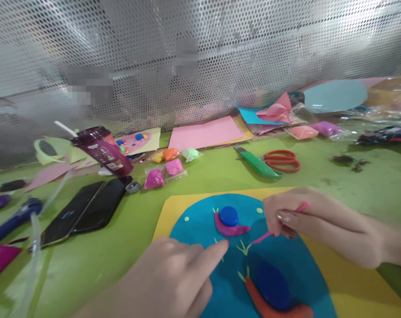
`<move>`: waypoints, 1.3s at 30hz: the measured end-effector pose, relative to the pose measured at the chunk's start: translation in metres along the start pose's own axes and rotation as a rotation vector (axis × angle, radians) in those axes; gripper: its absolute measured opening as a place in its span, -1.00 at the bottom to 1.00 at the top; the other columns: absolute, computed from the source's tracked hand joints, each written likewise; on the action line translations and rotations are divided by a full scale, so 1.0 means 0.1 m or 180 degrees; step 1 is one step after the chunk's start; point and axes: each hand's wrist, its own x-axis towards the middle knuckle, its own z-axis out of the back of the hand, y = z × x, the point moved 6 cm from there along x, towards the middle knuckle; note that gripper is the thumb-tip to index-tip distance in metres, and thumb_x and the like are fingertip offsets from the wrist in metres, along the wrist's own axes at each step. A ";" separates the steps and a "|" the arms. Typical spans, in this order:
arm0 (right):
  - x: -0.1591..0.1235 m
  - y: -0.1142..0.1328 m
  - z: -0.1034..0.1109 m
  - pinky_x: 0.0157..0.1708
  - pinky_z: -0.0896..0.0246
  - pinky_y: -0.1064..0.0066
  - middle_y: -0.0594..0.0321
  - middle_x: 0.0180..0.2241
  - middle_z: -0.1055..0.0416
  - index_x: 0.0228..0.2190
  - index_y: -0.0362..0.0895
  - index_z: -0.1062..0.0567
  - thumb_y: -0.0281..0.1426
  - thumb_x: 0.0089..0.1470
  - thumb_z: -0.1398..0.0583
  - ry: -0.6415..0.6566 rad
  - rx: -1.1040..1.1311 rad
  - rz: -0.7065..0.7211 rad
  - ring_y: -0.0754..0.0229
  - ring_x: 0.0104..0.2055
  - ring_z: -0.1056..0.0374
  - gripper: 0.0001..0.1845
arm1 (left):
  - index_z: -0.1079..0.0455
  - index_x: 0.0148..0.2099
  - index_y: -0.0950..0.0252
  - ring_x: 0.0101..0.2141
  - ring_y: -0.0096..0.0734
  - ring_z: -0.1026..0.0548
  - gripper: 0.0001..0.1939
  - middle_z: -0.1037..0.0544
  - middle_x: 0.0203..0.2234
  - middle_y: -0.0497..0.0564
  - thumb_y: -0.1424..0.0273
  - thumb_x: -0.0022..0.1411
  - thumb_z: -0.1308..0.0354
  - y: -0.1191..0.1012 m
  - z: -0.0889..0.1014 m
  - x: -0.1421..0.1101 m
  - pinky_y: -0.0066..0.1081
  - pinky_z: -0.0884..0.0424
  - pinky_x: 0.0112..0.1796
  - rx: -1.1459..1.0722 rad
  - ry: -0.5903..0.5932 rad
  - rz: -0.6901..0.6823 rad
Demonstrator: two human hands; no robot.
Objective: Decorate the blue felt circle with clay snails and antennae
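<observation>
One green sprig (216,241) sits partly behind left fingers (216,257).

The right hand (319,225) holds a pink stick (261,238) at green strips (244,251) on blue paper (195,229).

To the left on the blue paper (194,232), a deep-pink nail (226,242) is seen on the left hand (174,271); at the paper's right, a glossy, shimmering thumbnail (287,217) is shown on the right hand (319,223), its forearm (397,245) left bare.
</observation>
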 end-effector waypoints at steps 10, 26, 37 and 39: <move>0.00 0.01 0.00 -0.54 -0.11 0.43 0.30 -0.57 -0.22 -0.46 -0.08 -0.35 -0.37 0.24 0.12 0.0027 -0.0064 -0.0011 0.29 -0.55 -0.14 -0.67 | -0.25 0.09 0.26 -0.58 -0.53 -0.42 -0.61 -0.46 -0.58 -0.07 0.50 0.23 0.15 0.00 0.01 0.00 -0.57 -0.41 -0.47 0.0007 -0.0027 0.0006; 0.01 0.04 0.00 -0.53 -0.10 0.48 0.34 -0.57 -0.20 -0.45 -0.07 -0.34 -0.42 0.23 0.11 -0.0051 -0.0148 0.0204 0.32 -0.56 -0.13 -0.69 | -0.29 0.04 0.29 -0.58 -0.54 -0.42 -0.65 -0.47 -0.57 -0.07 0.49 0.24 0.15 0.00 0.00 0.00 -0.57 -0.41 -0.47 -0.0006 0.0011 -0.0014; 0.01 0.04 0.01 -0.53 -0.13 0.51 0.34 -0.56 -0.22 -0.43 -0.06 -0.32 -0.45 0.23 0.11 0.0008 -0.0216 0.0248 0.33 -0.54 -0.16 -0.71 | -0.28 0.06 0.28 -0.58 -0.53 -0.41 -0.63 -0.47 -0.57 -0.07 0.49 0.24 0.15 0.00 -0.01 -0.01 -0.56 -0.41 -0.47 -0.0015 0.0053 -0.0003; 0.01 0.04 0.01 -0.53 -0.13 0.51 0.34 -0.56 -0.21 -0.43 -0.06 -0.32 -0.45 0.23 0.11 -0.0015 -0.0200 0.0273 0.33 -0.55 -0.15 -0.71 | -0.29 0.05 0.28 -0.58 -0.53 -0.41 -0.63 -0.46 -0.58 -0.07 0.49 0.24 0.15 0.00 -0.01 -0.01 -0.56 -0.41 -0.47 -0.0017 0.0058 -0.0005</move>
